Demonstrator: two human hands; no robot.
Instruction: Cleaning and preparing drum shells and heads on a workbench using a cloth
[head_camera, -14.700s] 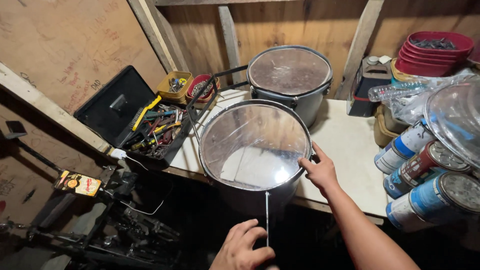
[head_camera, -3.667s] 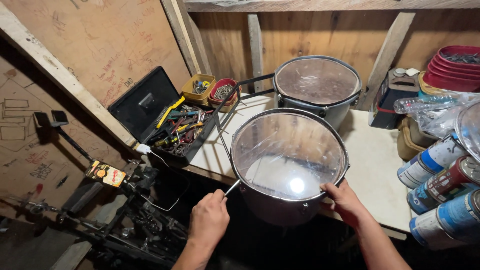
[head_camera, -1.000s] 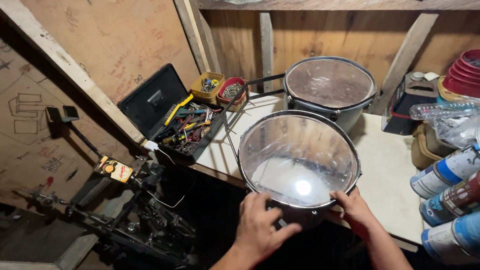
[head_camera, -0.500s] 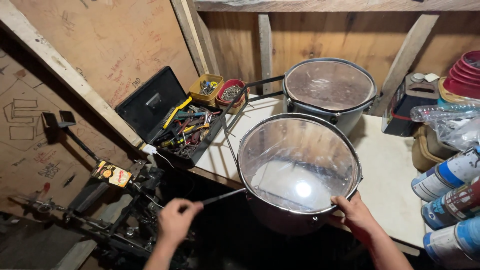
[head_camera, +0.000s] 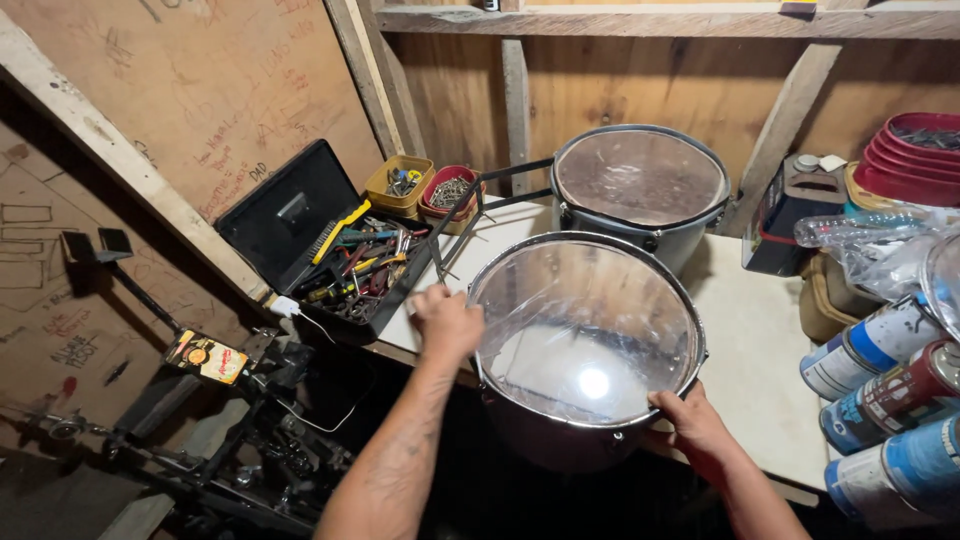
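The left hand (head_camera: 447, 322) rests closed against the left rim of the near drum (head_camera: 588, 345), fingers curled at the hoop; whether it pinches anything small I cannot tell. The right hand (head_camera: 693, 425) grips the same drum's rim at its near right edge, fingers wrapped under the hoop. The drum, with its clear head, sits between both hands at the front edge of the white bench (head_camera: 750, 350). Just beyond the left hand lies an open black toolbox (head_camera: 330, 250) full of hand tools. Behind the near drum stands a second drum (head_camera: 640, 195). Right of the right hand lie spray cans (head_camera: 880, 390).
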